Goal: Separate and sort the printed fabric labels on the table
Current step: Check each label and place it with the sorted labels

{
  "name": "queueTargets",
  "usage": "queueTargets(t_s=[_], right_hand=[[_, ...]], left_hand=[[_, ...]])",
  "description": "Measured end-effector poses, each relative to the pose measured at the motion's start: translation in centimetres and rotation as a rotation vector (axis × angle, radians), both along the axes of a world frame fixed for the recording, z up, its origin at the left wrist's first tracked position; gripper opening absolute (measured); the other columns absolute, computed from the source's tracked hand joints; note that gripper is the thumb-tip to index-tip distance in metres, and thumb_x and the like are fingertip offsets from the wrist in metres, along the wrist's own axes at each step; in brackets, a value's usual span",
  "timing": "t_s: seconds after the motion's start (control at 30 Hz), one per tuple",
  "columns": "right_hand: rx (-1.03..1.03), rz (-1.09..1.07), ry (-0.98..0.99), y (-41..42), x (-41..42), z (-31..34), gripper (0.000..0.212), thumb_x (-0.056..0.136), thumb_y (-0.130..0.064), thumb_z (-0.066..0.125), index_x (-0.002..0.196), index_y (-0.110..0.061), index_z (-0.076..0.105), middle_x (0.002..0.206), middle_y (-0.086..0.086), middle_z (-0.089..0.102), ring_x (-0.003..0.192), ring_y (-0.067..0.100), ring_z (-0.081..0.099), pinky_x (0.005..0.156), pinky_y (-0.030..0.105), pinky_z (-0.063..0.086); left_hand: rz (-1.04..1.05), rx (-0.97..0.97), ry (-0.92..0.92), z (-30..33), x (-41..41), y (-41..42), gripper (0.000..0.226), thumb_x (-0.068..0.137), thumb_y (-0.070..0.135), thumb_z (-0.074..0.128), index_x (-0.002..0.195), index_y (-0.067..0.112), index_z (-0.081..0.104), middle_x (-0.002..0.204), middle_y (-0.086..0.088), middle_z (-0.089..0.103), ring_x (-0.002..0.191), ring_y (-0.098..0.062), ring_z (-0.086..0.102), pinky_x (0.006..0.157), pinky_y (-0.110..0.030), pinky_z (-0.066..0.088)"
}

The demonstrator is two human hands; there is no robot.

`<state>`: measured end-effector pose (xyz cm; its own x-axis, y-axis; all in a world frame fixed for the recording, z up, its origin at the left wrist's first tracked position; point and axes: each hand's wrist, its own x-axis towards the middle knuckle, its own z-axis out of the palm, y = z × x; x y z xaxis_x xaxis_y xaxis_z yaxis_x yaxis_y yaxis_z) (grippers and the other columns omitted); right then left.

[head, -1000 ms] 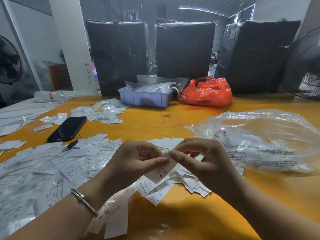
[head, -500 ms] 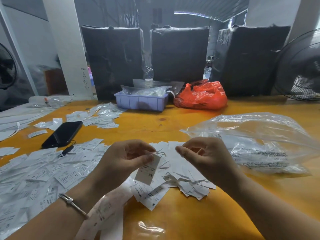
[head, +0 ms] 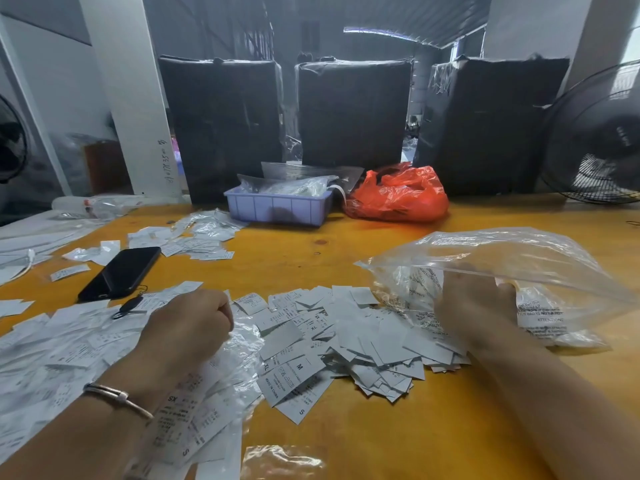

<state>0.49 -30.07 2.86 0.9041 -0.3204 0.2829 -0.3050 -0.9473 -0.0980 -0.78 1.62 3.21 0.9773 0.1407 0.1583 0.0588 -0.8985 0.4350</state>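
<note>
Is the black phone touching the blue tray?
Apart. The head view shows the black phone lying left of the middle, the blue tray further back, and bare orange table between them.

White black-printed fabric labels (head: 363, 337), orange-yellow wooden counter (head: 398, 431), lilac plastic tray (head: 277, 209), red plastic bag (head: 398, 195), black phone (head: 121, 271).

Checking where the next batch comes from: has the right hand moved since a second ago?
Yes. The right hand has left the middle label pile and gone right, to the clear plastic bag.
</note>
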Motion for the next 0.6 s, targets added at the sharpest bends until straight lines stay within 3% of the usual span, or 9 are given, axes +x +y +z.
queueTargets(t_s=[0.17,0.37,0.47,0.53,0.6], right_hand=[[0.012,0.018,0.002,-0.8,0.3,-0.6,0.015,0.089,-0.013,0.047,0.089,-0.022,0.059,0.096,-0.002,0.064,0.094,0.024,0.057,0.09,0.038,0.03],[-0.09,0.036,-0.097,-1.3,0.5,-0.8,0.017,0.091,-0.019,0.052,0.103,-0.021,0.064,0.102,-0.003,0.063,0.103,0.022,0.056,0.084,0.031,0.036],[0.177,0.076,-0.237,-1.4,0.5,-0.7,0.014,0.082,-0.007,0.055,0.08,-0.015,0.067,0.093,0.003,0.065,0.09,0.023,0.055,0.074,0.028,0.039],[0.329,0.079,-0.315,-1.2,0.6,-0.4,0.021,0.077,-0.005,0.058,0.062,-0.019,0.064,0.084,0.002,0.063,0.079,0.019,0.048,0.063,0.027,0.027],[0.329,0.096,-0.357,-0.9,0.5,-0.2,0.027,0.078,-0.01,0.063,0.057,-0.027,0.062,0.083,-0.004,0.062,0.082,0.017,0.046,0.065,0.027,0.02]], left_hand=[[0.043,0.179,-0.026,0.4,-0.2,-0.4,0.031,0.084,0.004,0.042,0.074,0.027,0.06,0.09,0.012,0.053,0.092,-0.014,0.047,0.083,-0.036,0.039],[-0.087,0.102,-0.138,-0.1,-0.3,-1.2,0.029,0.088,0.008,0.045,0.083,0.033,0.057,0.107,0.012,0.051,0.106,-0.01,0.038,0.092,-0.037,0.036],[-0.204,-0.046,-0.153,-0.5,-0.5,-1.7,0.026,0.091,0.01,0.051,0.081,0.033,0.061,0.106,0.015,0.054,0.109,-0.009,0.041,0.094,-0.036,0.037],[-0.27,-0.171,-0.13,-0.7,-0.7,-2.1,0.027,0.091,0.01,0.055,0.079,0.032,0.064,0.107,0.017,0.057,0.111,-0.008,0.047,0.095,-0.035,0.038],[-0.322,-0.206,-0.129,-1.0,-0.8,-2.4,0.026,0.09,0.01,0.057,0.079,0.031,0.066,0.107,0.017,0.059,0.11,-0.008,0.051,0.096,-0.037,0.042]])
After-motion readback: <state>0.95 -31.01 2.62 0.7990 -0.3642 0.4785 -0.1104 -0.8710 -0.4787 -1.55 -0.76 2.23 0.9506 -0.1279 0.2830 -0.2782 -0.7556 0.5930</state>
